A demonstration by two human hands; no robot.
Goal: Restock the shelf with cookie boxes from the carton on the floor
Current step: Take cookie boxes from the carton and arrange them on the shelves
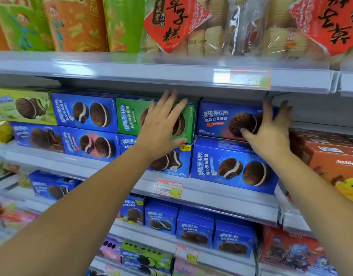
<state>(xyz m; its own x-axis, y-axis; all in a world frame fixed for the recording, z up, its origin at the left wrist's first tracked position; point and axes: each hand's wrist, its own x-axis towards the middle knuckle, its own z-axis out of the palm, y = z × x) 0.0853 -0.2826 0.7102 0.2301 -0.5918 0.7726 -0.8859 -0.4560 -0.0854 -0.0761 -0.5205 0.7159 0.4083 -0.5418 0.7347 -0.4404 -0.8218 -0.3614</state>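
Observation:
The middle shelf (201,192) carries cookie boxes stacked two high. My left hand (163,126) lies flat with straight fingers against the front of a green cookie box (129,116) in the top row. My right hand (269,134) is on the right end of a blue cookie box (217,120) beside it, thumb on the front face, fingers reaching round the right side. That blue box sits on a larger blue box (215,164). The carton on the floor is out of view.
More blue and green cookie boxes (86,112) fill the row to the left. Orange-red boxes (331,154) stand right of my right hand. The upper shelf edge (151,72) hangs close above the top row. Lower shelves hold small blue boxes (193,228).

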